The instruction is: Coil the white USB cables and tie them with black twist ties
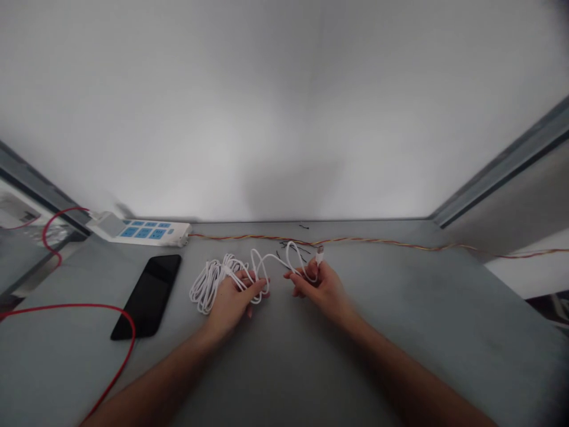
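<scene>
A white cable (208, 281) lies in a loose coil on the grey table (422, 320). My left hand (233, 299) rests on the coil's right side, its fingers closed around several strands. My right hand (320, 287) pinches the cable's free end, and the white plug (319, 254) sticks up just above the fingers. Loops of the cable arch between the two hands.
A black phone (149, 295) lies face up left of the coil. A white power strip with blue sockets (142, 230) sits at the back left. A red cord (89, 308) curves across the left side. A twisted red-yellow wire (400, 242) runs along the back edge by the white wall.
</scene>
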The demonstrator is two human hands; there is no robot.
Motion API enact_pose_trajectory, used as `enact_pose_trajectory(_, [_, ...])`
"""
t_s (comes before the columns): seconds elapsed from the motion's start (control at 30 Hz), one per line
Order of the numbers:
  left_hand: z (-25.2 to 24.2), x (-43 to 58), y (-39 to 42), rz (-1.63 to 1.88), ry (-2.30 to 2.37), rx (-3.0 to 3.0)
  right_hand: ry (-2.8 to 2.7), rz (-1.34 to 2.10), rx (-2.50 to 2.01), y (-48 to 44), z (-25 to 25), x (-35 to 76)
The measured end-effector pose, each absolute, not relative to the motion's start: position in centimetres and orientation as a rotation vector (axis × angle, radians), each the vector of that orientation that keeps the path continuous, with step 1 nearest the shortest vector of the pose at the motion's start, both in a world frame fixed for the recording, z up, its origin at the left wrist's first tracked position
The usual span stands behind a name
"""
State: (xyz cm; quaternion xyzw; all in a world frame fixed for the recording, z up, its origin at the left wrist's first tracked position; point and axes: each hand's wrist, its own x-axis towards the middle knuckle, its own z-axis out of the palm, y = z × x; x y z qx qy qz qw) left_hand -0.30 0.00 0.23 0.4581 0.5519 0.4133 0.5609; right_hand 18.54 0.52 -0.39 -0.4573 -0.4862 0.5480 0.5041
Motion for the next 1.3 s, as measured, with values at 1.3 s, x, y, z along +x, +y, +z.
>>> enact_pose_trajectory(1.3, [0.3, -1.4, 0.1, 0.722, 1.075, 1.202, -1.091, 1.209, -1.231, 1.9, -1.0, 19.3])
